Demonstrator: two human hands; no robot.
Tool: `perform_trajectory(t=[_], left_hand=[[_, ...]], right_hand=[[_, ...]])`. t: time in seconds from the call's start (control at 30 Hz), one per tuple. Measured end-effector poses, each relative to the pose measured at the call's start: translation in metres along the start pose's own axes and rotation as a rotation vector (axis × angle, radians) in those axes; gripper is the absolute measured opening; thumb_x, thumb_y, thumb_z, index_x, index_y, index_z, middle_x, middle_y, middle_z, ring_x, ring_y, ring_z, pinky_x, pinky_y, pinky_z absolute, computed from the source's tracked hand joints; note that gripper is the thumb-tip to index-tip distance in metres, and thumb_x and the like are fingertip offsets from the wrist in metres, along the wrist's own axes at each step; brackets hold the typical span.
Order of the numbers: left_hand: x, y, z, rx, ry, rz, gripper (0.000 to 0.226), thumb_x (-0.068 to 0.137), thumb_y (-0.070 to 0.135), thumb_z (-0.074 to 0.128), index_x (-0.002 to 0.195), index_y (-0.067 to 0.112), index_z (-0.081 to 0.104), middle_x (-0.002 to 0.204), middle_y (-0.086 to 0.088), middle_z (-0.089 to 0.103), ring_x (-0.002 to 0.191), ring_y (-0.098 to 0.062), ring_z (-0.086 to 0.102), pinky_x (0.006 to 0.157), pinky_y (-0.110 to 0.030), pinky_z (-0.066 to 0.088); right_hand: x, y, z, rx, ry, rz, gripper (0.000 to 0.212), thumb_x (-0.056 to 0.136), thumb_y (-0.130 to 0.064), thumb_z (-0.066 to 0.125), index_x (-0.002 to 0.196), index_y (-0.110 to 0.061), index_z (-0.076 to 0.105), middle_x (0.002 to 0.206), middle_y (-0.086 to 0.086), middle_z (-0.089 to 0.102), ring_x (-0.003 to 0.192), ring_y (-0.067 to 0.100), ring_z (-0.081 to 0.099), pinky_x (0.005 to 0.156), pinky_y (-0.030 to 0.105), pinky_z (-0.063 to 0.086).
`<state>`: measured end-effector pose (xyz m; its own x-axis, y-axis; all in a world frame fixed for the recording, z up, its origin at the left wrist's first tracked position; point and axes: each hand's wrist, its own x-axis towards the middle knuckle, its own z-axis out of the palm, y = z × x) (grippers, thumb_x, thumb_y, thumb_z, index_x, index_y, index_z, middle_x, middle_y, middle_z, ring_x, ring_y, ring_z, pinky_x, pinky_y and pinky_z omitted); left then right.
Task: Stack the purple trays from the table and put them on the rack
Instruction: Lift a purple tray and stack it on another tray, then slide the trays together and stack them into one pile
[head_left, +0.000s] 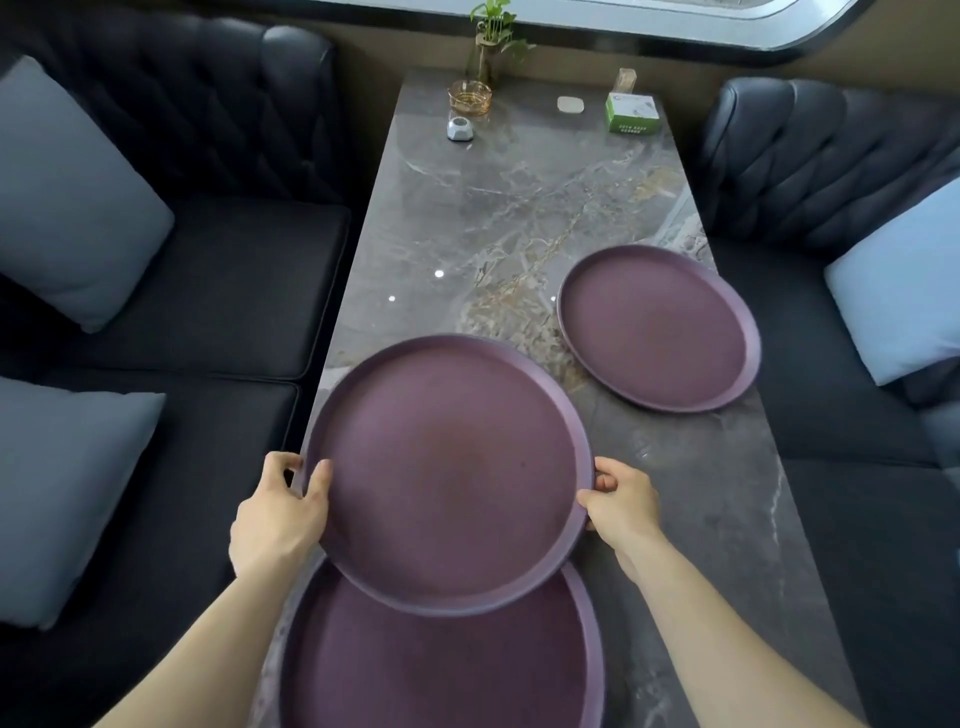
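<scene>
Three round purple trays are in the head view on a grey marble table (519, 208). I hold the middle tray (447, 473) by its rim, my left hand (280, 514) gripping its left edge and my right hand (621, 506) its right edge. It is lifted and overlaps the far part of a nearer tray (441, 670), which lies flat at the table's near end. The third tray (657, 330) lies further off at the table's right edge, slightly overhanging it. No rack is in view.
Dark sofas flank the table, with grey cushions (72, 197) on the left and a pale blue cushion (904, 291) on the right. At the far end stand an amber glass ashtray (470, 97), a small grey device (460, 129), a green tissue box (632, 113) and a plant vase (491, 47).
</scene>
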<state>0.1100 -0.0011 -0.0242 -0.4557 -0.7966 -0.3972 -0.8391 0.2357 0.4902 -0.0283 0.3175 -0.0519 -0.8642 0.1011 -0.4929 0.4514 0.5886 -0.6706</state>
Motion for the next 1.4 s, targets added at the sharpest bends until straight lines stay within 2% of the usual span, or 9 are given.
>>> perform_trajectory(t=[0.17, 0.27, 0.4, 0.67, 0.8, 1.07, 1.17, 1.3, 1.4], left_hand=[[-0.037, -0.046, -0.006, -0.045, -0.055, 0.017, 0.035, 0.087, 0.051, 0.063, 0.088, 0.016, 0.056, 0.081, -0.001, 0.067, 0.085, -0.032, 0.061, 0.078, -0.042, 0.048], [-0.059, -0.074, -0.010, -0.020, -0.100, 0.061, 0.036, 0.083, 0.051, 0.068, 0.097, 0.024, 0.050, 0.077, 0.002, 0.064, 0.078, -0.028, 0.061, 0.069, -0.038, 0.045], [-0.074, -0.104, -0.013, 0.061, -0.130, 0.098, 0.036, 0.083, 0.055, 0.067, 0.105, 0.033, 0.048, 0.085, 0.002, 0.068, 0.080, -0.028, 0.062, 0.067, -0.036, 0.046], [-0.090, -0.136, -0.011, 0.112, -0.102, 0.113, 0.023, 0.085, 0.038, 0.071, 0.077, 0.028, 0.052, 0.081, 0.009, 0.064, 0.075, -0.024, 0.061, 0.066, -0.037, 0.048], [-0.090, -0.139, -0.010, 0.140, -0.091, 0.116, 0.022, 0.082, 0.032, 0.074, 0.078, 0.029, 0.053, 0.082, 0.009, 0.065, 0.076, -0.026, 0.061, 0.066, -0.036, 0.047], [-0.083, -0.140, -0.010, 0.183, -0.126, 0.095, 0.024, 0.076, 0.029, 0.080, 0.080, 0.028, 0.056, 0.083, 0.005, 0.067, 0.079, -0.030, 0.061, 0.072, -0.039, 0.051], [-0.079, -0.137, -0.010, 0.186, -0.158, 0.086, 0.025, 0.075, 0.029, 0.080, 0.079, 0.026, 0.056, 0.084, 0.002, 0.067, 0.079, -0.030, 0.060, 0.071, -0.038, 0.049], [-0.078, -0.132, -0.010, 0.213, -0.179, 0.054, 0.025, 0.072, 0.029, 0.080, 0.078, 0.023, 0.056, 0.081, -0.002, 0.064, 0.076, -0.030, 0.059, 0.070, -0.038, 0.049], [-0.078, -0.129, -0.010, 0.261, -0.186, 0.032, 0.028, 0.071, 0.029, 0.079, 0.081, 0.021, 0.054, 0.082, -0.005, 0.060, 0.077, -0.032, 0.058, 0.071, -0.039, 0.048]], right_hand=[[-0.059, 0.049, -0.005, -0.061, 0.039, 0.020, 0.035, 0.074, 0.005, 0.059, 0.081, -0.027, 0.072, 0.063, 0.015, 0.062, 0.059, 0.032, 0.055, 0.071, 0.054, 0.062], [-0.088, 0.076, 0.000, -0.096, 0.069, 0.029, 0.032, 0.073, 0.005, 0.061, 0.078, -0.023, 0.072, 0.065, 0.017, 0.065, 0.058, 0.032, 0.053, 0.065, 0.044, 0.060], [-0.118, 0.099, 0.006, -0.130, 0.127, 0.037, 0.022, 0.071, 0.008, 0.057, 0.077, -0.009, 0.069, 0.058, 0.017, 0.059, 0.057, 0.023, 0.044, 0.058, 0.028, 0.040], [-0.163, 0.123, 0.012, -0.134, 0.252, 0.046, 0.041, 0.077, -0.001, 0.078, 0.070, -0.037, 0.062, 0.066, -0.002, 0.071, 0.068, 0.024, 0.067, 0.062, 0.033, 0.046], [-0.171, 0.128, 0.016, -0.178, 0.274, 0.035, 0.023, 0.076, -0.001, 0.080, 0.088, -0.020, 0.078, 0.076, 0.000, 0.068, 0.075, 0.029, 0.068, 0.077, 0.038, 0.055], [-0.172, 0.132, 0.019, -0.190, 0.278, 0.037, 0.033, 0.076, -0.001, 0.084, 0.105, -0.016, 0.081, 0.079, 0.002, 0.069, 0.072, 0.025, 0.068, 0.078, 0.036, 0.055], [-0.171, 0.130, 0.020, -0.132, 0.272, 0.077, 0.048, 0.078, -0.001, 0.083, 0.122, -0.016, 0.073, 0.074, 0.000, 0.068, 0.074, 0.022, 0.064, 0.077, 0.030, 0.047], [-0.169, 0.121, 0.016, -0.110, 0.244, 0.140, 0.028, 0.081, 0.000, 0.080, 0.093, -0.022, 0.068, 0.070, 0.002, 0.064, 0.064, 0.015, 0.055, 0.068, 0.029, 0.043], [-0.169, 0.118, 0.013, -0.110, 0.219, 0.130, 0.031, 0.081, -0.001, 0.080, 0.086, -0.026, 0.062, 0.072, 0.006, 0.066, 0.062, 0.015, 0.055, 0.065, 0.029, 0.044]])
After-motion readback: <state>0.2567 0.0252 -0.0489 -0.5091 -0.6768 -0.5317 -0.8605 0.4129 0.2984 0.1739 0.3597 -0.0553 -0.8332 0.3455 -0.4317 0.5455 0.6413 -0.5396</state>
